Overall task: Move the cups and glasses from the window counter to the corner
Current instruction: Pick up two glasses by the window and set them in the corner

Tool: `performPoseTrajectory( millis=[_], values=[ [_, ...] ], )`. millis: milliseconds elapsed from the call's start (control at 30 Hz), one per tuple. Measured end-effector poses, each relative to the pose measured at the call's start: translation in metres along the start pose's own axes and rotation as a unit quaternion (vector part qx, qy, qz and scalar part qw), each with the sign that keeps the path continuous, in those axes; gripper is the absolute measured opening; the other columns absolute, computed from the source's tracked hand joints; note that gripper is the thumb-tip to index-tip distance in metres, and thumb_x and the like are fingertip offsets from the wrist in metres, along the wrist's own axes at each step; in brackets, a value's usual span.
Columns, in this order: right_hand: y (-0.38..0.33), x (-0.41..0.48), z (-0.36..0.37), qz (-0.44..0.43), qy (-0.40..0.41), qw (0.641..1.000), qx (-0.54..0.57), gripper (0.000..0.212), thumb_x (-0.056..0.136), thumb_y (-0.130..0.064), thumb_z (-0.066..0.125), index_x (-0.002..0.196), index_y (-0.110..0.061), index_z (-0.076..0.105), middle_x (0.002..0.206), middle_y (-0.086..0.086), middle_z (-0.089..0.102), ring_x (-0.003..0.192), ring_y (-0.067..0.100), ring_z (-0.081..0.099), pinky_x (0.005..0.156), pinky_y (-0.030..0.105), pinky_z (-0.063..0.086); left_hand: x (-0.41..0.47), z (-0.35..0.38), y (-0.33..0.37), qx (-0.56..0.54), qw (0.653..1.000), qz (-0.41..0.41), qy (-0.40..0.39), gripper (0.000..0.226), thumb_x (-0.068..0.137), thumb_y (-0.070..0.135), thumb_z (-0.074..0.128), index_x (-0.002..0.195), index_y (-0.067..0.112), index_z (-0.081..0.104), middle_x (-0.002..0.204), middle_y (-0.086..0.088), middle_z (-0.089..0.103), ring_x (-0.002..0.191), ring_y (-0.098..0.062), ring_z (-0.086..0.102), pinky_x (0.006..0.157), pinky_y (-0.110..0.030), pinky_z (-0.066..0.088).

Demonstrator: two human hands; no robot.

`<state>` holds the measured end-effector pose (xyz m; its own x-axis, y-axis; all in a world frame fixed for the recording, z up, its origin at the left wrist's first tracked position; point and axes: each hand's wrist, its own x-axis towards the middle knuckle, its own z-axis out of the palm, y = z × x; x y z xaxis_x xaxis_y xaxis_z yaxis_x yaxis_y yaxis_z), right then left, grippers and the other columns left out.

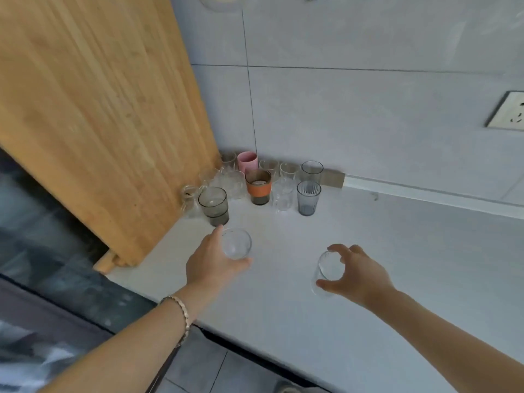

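Two clear glasses in hand, short of the corner cluster.

Left hand (211, 262), thumb and fingers curled round the left clear glass (236, 243). Right hand (357, 275) grips the right clear glass (329, 268) from its right side, fingers over the rim, thumb low. Both glasses look empty, long axis roughly vertical, mouths up. Cannot tell if they touch the white counter (411, 265). Already in the corner, upright and close together: pink cup (247, 161), orange-banded cup (258, 187) with something pale at the bottom, smoky grey glass (214, 205), ribbed blue-grey glass (308, 197), and several clear ones. A wooden board (99, 123) leans just left of the cluster.
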<state>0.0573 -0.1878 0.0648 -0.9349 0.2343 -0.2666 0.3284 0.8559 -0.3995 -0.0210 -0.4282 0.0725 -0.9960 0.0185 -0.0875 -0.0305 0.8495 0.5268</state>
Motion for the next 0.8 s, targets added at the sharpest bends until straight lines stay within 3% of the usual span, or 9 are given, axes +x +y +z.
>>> performPoseTrajectory(
  millis=[67, 200, 400, 600, 800],
  values=[
    [-0.01, 0.031, 0.0, -0.002, -0.014, 1.0, 0.0, 0.075, 0.069, -0.054, 0.069, 0.134, -0.035, 0.038, 0.121, -0.004, 0.049, 0.107, 0.017, 0.06, 0.086, 0.027, 0.047, 0.034, 0.003, 0.001, 0.007, 1.0, -0.014, -0.006, 0.088, 0.066, 0.05, 0.072, 0.14, 0.026, 0.032, 0.138, 0.002, 0.047, 0.127, -0.019, 0.049, 0.095, -0.031, 0.042],
    [-0.03, 0.081, 0.002, 0.002, -0.035, 0.999, 0.003, 0.075, 0.069, -0.055, 0.069, 0.134, -0.035, 0.038, 0.123, -0.004, 0.049, 0.108, 0.015, 0.06, 0.086, 0.026, 0.047, 0.095, 0.016, 0.0, 0.016, 0.999, -0.036, -0.021, 0.073, 0.062, 0.052, 0.072, 0.126, 0.027, 0.044, 0.125, 0.003, 0.055, 0.109, -0.021, 0.059, 0.082, -0.031, 0.046],
    [-0.049, 0.129, 0.014, 0.04, -0.028, 0.998, 0.032, 0.074, 0.066, -0.054, 0.072, 0.132, -0.037, 0.04, 0.12, -0.005, 0.051, 0.1, 0.014, 0.063, 0.084, 0.025, 0.048, 0.171, 0.056, 0.004, 0.03, 0.996, -0.058, -0.061, 0.072, 0.066, 0.048, 0.074, 0.121, 0.012, 0.044, 0.123, -0.006, 0.055, 0.109, -0.029, 0.059, 0.085, -0.037, 0.049],
    [-0.063, 0.149, 0.026, 0.1, -0.015, 0.994, 0.041, 0.075, 0.067, -0.055, 0.071, 0.133, -0.037, 0.039, 0.121, -0.006, 0.05, 0.099, 0.013, 0.063, 0.079, 0.022, 0.046, 0.215, 0.081, 0.004, 0.079, 0.992, -0.019, -0.101, 0.074, 0.07, 0.047, 0.072, 0.121, 0.003, 0.042, 0.126, -0.012, 0.049, 0.112, -0.032, 0.057, 0.081, -0.039, 0.051],
    [-0.083, 0.171, 0.043, 0.147, -0.006, 0.988, 0.051, 0.075, 0.066, -0.054, 0.072, 0.132, -0.035, 0.041, 0.116, -0.006, 0.049, 0.096, 0.014, 0.063, 0.076, 0.023, 0.046, 0.235, 0.086, -0.004, 0.119, 0.986, 0.026, -0.117, 0.083, 0.072, 0.054, 0.069, 0.126, 0.001, 0.035, 0.126, -0.013, 0.045, 0.102, -0.03, 0.062, 0.075, -0.034, 0.053]
  ],
)
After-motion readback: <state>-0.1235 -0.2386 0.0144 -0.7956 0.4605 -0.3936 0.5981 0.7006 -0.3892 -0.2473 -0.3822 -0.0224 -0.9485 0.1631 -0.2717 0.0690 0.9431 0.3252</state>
